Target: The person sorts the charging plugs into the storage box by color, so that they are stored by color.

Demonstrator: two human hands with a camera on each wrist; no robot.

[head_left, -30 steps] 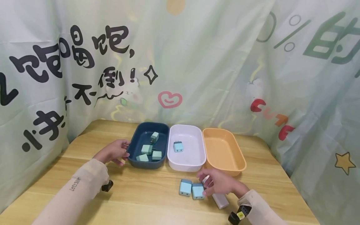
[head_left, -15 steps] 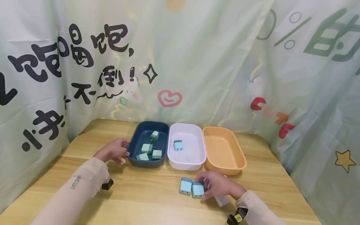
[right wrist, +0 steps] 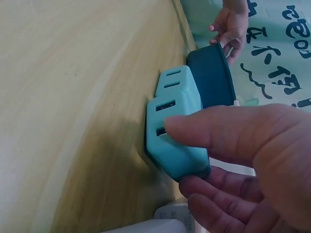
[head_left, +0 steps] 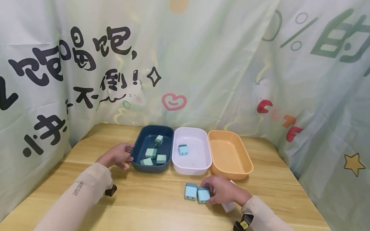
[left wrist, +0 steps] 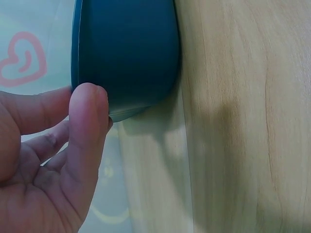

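Note:
In the head view my left hand (head_left: 117,155) holds the left end of a dark blue tray (head_left: 136,144), thumb and fingers against its outer wall. The left wrist view shows the thumb at the rim of that tray (left wrist: 131,53). My right hand (head_left: 226,191) pinches a light blue two-port USB charger (head_left: 203,194) on the table. Its thumb lies on the port face of the charger (right wrist: 177,150) in the right wrist view, fingers at the opposite side. A matching charger (head_left: 190,191) stands just left. White blocks (head_left: 229,207) lie partly hidden under the right hand.
Several pale green chargers (head_left: 151,153) lie in the dark blue tray. A white tray (head_left: 199,160) beside it holds one light blue charger (head_left: 183,149). An orange tray (head_left: 231,157) stands at the right. Printed curtains (head_left: 202,64) hang behind the wooden table (head_left: 144,199).
My right hand has lowered slightly and its fingers have closed in on the right-hand light blue charger. The left hand stays at the dark blue tray.

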